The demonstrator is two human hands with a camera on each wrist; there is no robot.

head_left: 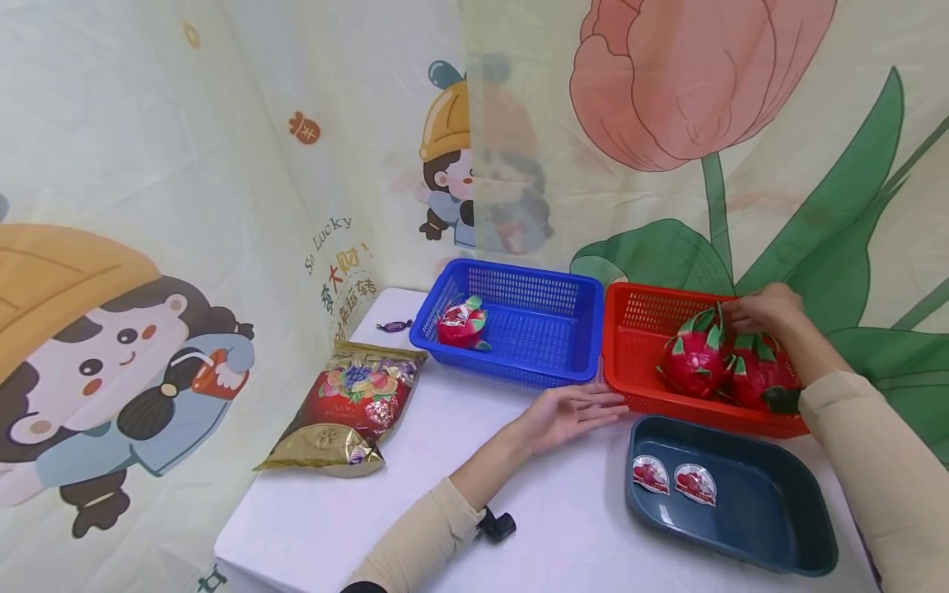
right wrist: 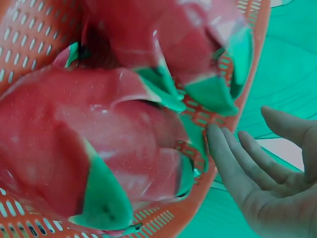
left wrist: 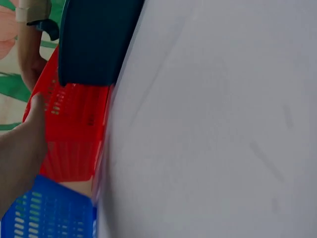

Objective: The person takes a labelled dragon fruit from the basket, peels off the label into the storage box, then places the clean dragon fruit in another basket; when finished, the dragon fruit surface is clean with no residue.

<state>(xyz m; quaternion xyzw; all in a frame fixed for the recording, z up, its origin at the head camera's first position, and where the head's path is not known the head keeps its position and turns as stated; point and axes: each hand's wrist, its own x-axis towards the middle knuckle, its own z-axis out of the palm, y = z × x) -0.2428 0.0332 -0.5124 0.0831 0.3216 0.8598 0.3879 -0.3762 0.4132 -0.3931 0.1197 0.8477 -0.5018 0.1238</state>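
Observation:
Two dragon fruits, one on the left [head_left: 694, 362] and one on the right [head_left: 758, 377], lie side by side in the red basket [head_left: 630, 325]. My right hand [head_left: 764, 309] is at the basket's back rim, close behind the fruits. In the right wrist view its fingers [right wrist: 247, 161] are extended beside the rim and hold nothing. My left hand [head_left: 567, 416] stretches out with straight fingers, their tips by the red basket's front left corner. Its palm is bare. A third dragon fruit [head_left: 461, 325], bearing a sticker, sits in the blue basket [head_left: 534, 317].
A dark teal tray [head_left: 741, 535] with two round-topped stickers [head_left: 673, 479] stands in front of the red basket. On the left lie a red and gold snack bag [head_left: 348, 403] and a small purple wrapped candy [head_left: 395, 326]. Printed curtains [head_left: 356, 123] hang behind the white table [head_left: 296, 527].

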